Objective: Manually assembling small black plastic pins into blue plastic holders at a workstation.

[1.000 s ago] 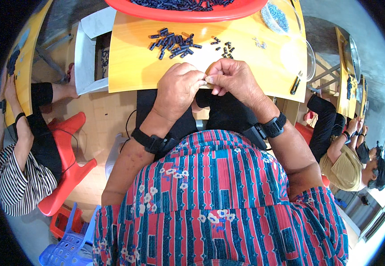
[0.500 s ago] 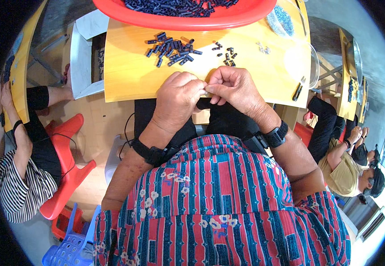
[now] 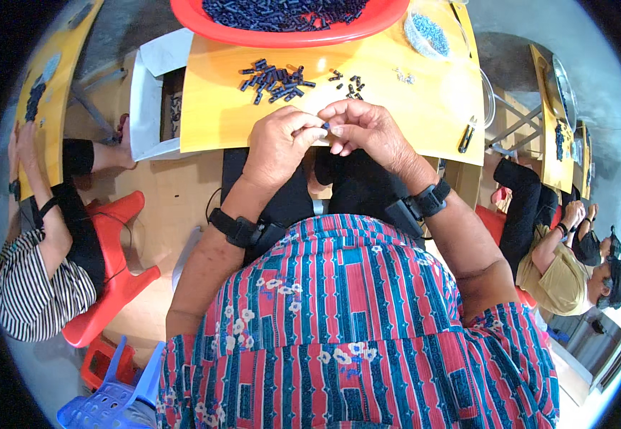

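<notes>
Over the near edge of the yellow table (image 3: 210, 129), my left hand (image 3: 274, 146) and my right hand (image 3: 373, 136) meet, fingertips almost touching. Between them shows a tiny dark blue piece (image 3: 325, 126), pinched by thumb and fingers; its exact kind is too small to tell. Just beyond my hands lies a loose heap of short dark tubular parts (image 3: 276, 81). Right of it are several smaller black parts (image 3: 354, 87), then a scatter of tiny pale, shiny bits (image 3: 405, 76).
A red basin (image 3: 289, 37) full of dark tubular parts stands at the far edge. To its right is a clear tub (image 3: 428, 34) of small blue pieces. A small black tool (image 3: 467, 136) lies near the right corner. Beside the table's left sits a white carton (image 3: 146, 107). Co-workers sit both sides.
My hands stay together, but the fingers have shifted, and the dark blue piece now shows between the fingertips. The whole view has moved slightly.
</notes>
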### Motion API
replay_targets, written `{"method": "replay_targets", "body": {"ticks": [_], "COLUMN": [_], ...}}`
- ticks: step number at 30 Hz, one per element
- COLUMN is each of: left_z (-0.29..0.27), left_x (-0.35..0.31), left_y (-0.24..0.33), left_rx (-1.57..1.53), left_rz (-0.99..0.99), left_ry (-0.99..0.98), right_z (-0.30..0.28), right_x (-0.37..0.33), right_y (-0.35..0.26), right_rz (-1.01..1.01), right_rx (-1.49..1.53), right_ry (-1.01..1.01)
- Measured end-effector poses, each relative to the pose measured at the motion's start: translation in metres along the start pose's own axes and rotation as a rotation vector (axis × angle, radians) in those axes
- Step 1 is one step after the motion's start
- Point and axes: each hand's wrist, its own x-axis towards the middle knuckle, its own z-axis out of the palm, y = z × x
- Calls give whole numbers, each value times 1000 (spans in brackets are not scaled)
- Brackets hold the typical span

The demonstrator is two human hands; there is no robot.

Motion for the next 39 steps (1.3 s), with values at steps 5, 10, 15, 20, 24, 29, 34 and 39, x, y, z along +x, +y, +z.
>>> {"method": "replay_targets", "body": {"ticks": [5,10,15,20,24,29,34,39], "left_z": [-8,-8,-7,-6,-6,-5,-8,-7], "left_x": [-9,-11,-7,-8,-7,-11,-12,-12], "left_y": [-2,-2,-6,-8,-6,-3,-4,4], "left_rx": [-476,-642,-737,-794,-783,-776,-814,-803], "left_rz": [-256,-337,-385,-398,-378,-373,-368,-342], "left_ry": [-92,-89,-80,-88,-96,-96,-101,-91], "right_z": [24,32,29,24,24,25,29,29], "right_x": [-2,-1,1,4,2,-1,2,-5], "right_y": [15,10,8,17,16,18,18,12], "right_rz": [-241,-317,-360,-398,-418,-414,-455,-483], "right_rx": [-35,-36,-2,-43,23,12,8,-131], "right_ry": [42,120,113,113,78,89,108,148]}}
